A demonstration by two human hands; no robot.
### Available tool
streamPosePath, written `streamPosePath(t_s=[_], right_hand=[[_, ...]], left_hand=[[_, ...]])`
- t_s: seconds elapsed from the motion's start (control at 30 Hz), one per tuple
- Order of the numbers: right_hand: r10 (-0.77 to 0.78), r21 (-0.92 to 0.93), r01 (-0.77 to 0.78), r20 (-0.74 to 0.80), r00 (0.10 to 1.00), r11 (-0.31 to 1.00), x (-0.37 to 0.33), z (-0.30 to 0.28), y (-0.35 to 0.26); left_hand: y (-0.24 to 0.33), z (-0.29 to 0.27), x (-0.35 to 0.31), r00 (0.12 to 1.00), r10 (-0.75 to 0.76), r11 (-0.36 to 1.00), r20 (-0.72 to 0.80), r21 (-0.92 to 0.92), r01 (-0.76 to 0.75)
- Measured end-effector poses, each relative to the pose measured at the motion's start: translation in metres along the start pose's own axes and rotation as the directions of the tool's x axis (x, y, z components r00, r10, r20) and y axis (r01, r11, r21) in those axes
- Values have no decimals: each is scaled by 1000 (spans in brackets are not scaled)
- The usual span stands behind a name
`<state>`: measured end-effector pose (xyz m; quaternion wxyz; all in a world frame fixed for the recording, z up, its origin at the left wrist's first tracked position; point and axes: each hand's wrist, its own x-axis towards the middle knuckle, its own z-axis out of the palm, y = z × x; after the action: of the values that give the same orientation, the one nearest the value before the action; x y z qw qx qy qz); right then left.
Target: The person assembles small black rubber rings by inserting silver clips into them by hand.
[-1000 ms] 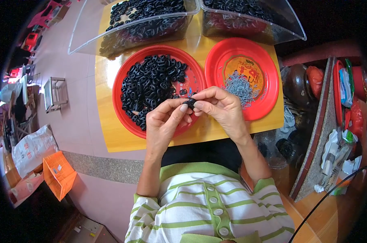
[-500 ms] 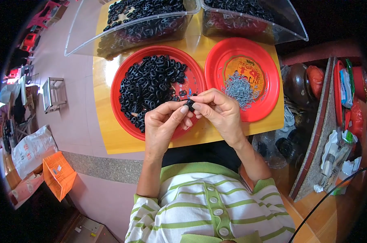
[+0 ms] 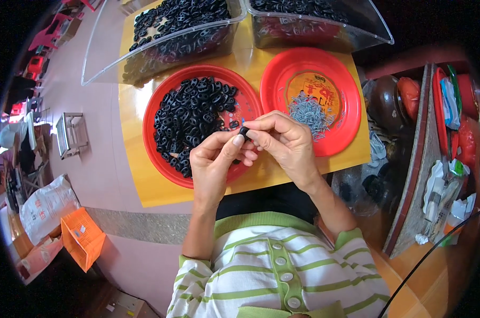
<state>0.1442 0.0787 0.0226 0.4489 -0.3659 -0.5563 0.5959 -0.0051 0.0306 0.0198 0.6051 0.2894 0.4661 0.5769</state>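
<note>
Between my two hands, above the front of a red round tray (image 3: 151, 151), is a small black plastic piece (image 3: 243, 131). My left hand (image 3: 216, 161) pinches it between thumb and fingertips. From the other side my right hand (image 3: 285, 148) grips it with thumb and forefinger; whether a metal pin is also in those fingertips, I cannot tell. Many similar black pieces with holes (image 3: 189, 116) are heaped in the tray. On the right, a red plate (image 3: 274, 69) carries a pile of small silvery metal pins (image 3: 310, 114).
Two clear plastic bins, one left (image 3: 160, 45) and one right (image 3: 325, 29), hold more black pieces at the table's far side. The yellow table (image 3: 150, 185) ends just before my lap. A metal stool (image 3: 70, 135) and an orange basket (image 3: 83, 238) stand left; a brown jar (image 3: 386, 103) stands right.
The black piece appears turned a little between my fingertips, with both hands still gripping it. The whole view has shifted slightly; the trays and bins stay in place.
</note>
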Motion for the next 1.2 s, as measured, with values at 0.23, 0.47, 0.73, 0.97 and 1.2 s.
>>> streamPosePath(t_s=[0.23, 0.47, 0.73, 0.97, 1.2], right_hand=[[85, 79, -91, 77, 993, 993, 1, -6, -5], [117, 80, -125, 101, 988, 989, -1, -6, -12], [203, 136, -221, 132, 970, 966, -1, -10, -12], [124, 160, -147, 145, 982, 976, 0, -4, -11], [88, 110, -96, 75, 993, 989, -6, 0, 1]], left_hand=[[-3, 0, -2, 999, -29, 991, 18, -131, 31], [-3, -1, -3, 998, -55, 982, 19, -181, 58], [-5, -2, -4, 999, -46, 992, -6, -116, 45], [-8, -3, -3, 1000, -14, 994, 2, -109, 14], [-17, -1, -2, 999, -12, 997, -42, -81, 9]])
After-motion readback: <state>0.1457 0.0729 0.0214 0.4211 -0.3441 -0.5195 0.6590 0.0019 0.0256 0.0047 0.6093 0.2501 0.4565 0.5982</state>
